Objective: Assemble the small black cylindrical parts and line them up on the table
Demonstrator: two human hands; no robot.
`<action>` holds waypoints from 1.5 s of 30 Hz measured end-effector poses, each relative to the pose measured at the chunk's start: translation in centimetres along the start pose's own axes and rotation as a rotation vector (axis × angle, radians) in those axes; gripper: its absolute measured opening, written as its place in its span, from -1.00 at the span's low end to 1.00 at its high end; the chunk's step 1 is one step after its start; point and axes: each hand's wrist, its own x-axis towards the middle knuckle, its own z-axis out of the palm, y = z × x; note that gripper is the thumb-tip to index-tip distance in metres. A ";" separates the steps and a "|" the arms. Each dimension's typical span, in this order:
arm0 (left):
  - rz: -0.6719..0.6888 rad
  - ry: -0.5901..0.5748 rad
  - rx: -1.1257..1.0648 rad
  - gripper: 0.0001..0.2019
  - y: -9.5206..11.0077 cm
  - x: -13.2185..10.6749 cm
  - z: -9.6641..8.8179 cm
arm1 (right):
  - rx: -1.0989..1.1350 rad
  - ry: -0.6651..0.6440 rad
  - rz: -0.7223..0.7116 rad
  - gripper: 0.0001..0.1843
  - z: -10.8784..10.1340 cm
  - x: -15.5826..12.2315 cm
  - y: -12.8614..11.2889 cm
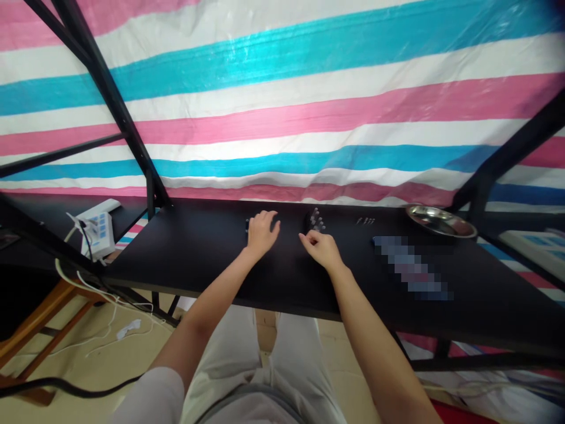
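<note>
Centrally, a dark block (308, 222) is standing on the black surface (282, 282), pale pegs (316, 218) sticking out. The right grip (321, 247) is hovering curled nearby; whether it's pinching anything, I cannot tell. The left grip (262, 231) is lying loosely spread. Rightward, 1 shiny metal dish (439, 220) is sitting.

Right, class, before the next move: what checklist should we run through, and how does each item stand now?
1. Left hand empty: cannot tell; its underside is hidden, with a small dark object at its edge.
2. Right hand empty: cannot tell; its fingers are curled.
3. Shiny cluster near the right hand: ok, just beyond it.
4. Small pieces on the black table: ok, in a short row.
5. Metal dish apart from both hands: ok.
6. Pixelated item identifiable: not ok.
</note>
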 end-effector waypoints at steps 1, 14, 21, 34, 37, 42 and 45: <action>-0.013 0.043 0.031 -0.72 -1.0 0.0 -0.7 | 0.011 0.011 -0.048 -0.56 0.2 0.1 -0.6; -0.199 0.034 0.063 -0.63 -7.2 -1.3 -0.8 | 0.197 0.153 -0.209 -0.57 4.3 1.5 -6.7; -0.183 0.027 -0.006 -0.79 -7.4 -1.3 -0.6 | 0.211 0.088 -0.148 -0.58 4.9 0.5 -5.8; -0.370 -0.072 -0.984 -0.86 -5.1 -1.3 0.4 | 0.438 0.041 0.062 -0.58 5.2 0.6 -5.5; -0.363 -0.143 -1.068 -0.80 -4.6 -1.4 -0.1 | 0.512 0.021 0.083 -0.55 5.2 0.7 -5.5; -0.357 -0.223 -1.146 -0.73 -4.1 -1.6 -0.5 | 0.519 -0.018 0.097 -0.56 4.9 0.6 -5.7; -0.359 -0.251 -1.153 -0.70 -3.9 -1.6 -0.7 | 0.537 -0.011 0.093 -0.53 4.7 0.6 -5.8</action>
